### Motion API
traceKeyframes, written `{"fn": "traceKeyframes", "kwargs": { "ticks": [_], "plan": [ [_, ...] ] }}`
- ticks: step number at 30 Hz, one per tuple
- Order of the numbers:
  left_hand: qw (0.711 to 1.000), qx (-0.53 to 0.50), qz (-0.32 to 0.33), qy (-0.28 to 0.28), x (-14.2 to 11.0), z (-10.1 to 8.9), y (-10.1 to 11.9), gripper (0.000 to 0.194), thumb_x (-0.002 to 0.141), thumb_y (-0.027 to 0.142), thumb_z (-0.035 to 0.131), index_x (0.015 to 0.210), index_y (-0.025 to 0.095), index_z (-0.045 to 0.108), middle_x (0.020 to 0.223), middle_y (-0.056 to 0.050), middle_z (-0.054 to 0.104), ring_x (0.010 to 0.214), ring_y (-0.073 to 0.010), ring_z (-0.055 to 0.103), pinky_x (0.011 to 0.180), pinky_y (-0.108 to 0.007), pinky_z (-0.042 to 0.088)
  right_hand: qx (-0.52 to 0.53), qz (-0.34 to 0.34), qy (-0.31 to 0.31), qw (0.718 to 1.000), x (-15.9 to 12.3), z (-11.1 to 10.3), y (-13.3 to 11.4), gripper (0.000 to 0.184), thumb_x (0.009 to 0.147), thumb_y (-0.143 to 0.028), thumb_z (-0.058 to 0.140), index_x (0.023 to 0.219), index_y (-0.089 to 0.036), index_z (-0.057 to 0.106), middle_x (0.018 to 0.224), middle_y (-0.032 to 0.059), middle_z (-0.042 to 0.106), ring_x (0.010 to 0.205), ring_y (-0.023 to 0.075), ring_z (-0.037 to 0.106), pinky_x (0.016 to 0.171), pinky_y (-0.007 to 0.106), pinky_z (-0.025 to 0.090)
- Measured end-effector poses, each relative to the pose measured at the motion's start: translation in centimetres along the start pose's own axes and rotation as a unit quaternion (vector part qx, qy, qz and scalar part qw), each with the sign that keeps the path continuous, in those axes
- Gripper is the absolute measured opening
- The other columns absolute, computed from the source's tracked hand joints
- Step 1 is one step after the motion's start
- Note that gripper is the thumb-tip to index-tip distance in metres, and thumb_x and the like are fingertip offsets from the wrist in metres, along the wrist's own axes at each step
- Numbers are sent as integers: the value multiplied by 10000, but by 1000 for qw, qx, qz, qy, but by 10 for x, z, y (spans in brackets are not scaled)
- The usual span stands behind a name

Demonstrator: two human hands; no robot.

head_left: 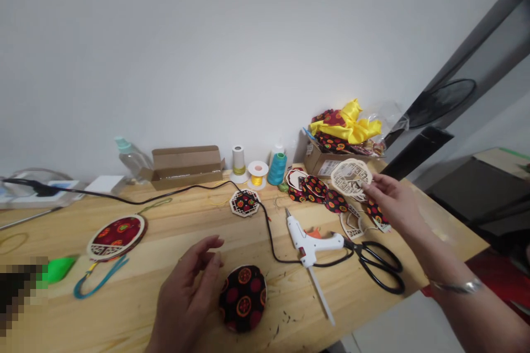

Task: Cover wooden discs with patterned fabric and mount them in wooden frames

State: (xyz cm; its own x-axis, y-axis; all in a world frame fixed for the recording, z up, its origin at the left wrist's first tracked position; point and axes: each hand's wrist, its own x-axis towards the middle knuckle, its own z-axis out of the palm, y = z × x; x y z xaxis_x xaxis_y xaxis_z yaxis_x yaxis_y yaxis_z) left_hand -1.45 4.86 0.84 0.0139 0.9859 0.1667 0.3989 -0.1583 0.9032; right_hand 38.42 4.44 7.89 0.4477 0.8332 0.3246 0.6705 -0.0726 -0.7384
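My right hand (391, 198) pinches a pale, round cut-out wooden lattice frame (351, 177) by its edge, raised above the right part of the table. My left hand (188, 289) rests low over the table, fingers loosely curved and apart, with nothing in it. Just right of it lies a black fabric-covered disc (243, 299) with red and orange round motifs. Between my hands is a white hot glue gun (308, 240), a glue stick sticking out of its back. Black-handled scissors (379, 265) lie beside it. More lattice pieces (351, 223) and fabric discs (317, 187) sit under and beside the held frame.
A black cable (157, 199) crosses the wooden table (178, 226). Along the wall stand a cardboard box (188, 165), thread spools (277, 169) and a box of fabric scraps (325, 161). At left are a finished-looking round ornament (120, 235) with blue cord and a green object (60, 269).
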Motion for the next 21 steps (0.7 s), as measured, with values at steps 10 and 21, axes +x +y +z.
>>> {"fn": "traceKeyframes", "kwargs": {
  "ticks": [10,21],
  "plan": [
    [994,-69,-11,-82,-13,6,13,291,887,361,502,1071,205,663,751,-28,691,640,-151,618,602,-247,497,242,101,-248,933,-76,65,-67,512,685,-524,715,1020,-138,677,603,-1,596,505,96,492,480,218,414],
    [926,-286,-171,-180,-20,5,42,316,845,419,597,994,171,724,675,-20,674,560,-114,532,542,-213,424,188,-8,-349,918,-114,102,-91,396,866,-375,527,1217,-214,611,789,31,663,790,193,599,762,353,506]
  ]
}}
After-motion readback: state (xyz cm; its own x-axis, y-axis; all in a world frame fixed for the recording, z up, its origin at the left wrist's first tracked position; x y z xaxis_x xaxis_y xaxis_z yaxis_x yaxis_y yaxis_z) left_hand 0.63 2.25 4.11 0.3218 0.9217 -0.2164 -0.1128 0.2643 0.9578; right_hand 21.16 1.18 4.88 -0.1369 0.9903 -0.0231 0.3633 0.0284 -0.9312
